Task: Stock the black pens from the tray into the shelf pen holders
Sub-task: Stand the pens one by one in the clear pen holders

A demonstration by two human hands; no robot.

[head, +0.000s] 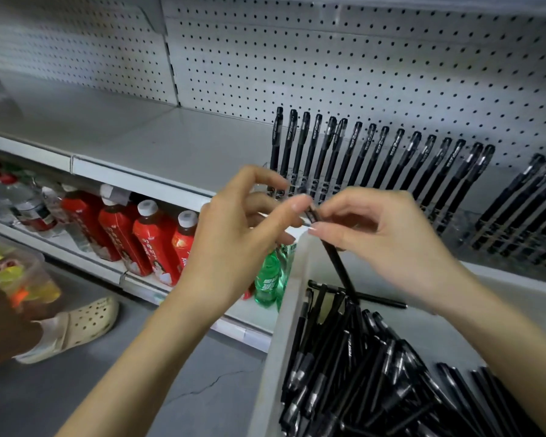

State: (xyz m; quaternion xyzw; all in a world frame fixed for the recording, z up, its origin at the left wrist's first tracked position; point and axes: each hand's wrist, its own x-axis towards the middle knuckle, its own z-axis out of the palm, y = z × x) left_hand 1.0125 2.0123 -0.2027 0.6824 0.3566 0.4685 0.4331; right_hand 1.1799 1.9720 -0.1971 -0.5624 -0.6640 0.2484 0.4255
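- The tray [276, 326] is sitting low on the right, before the shelf [158, 143], loose pens [344, 373] lying heaped in it
- A row of pens [375, 152] is standing in the pen holders [454, 227] on the shelf's right part, leaning toward the pegboard [360, 58] behind
- The right hand [382, 238] is pinching one pen [338, 263] above the tray's far left corner, the left hand [234, 228] hovering just left, fingertips at its top end
- Bottles [152, 241] are standing on the lower shelf [82, 261], down left

bare shelf [158, 143] left of pens [375, 152]
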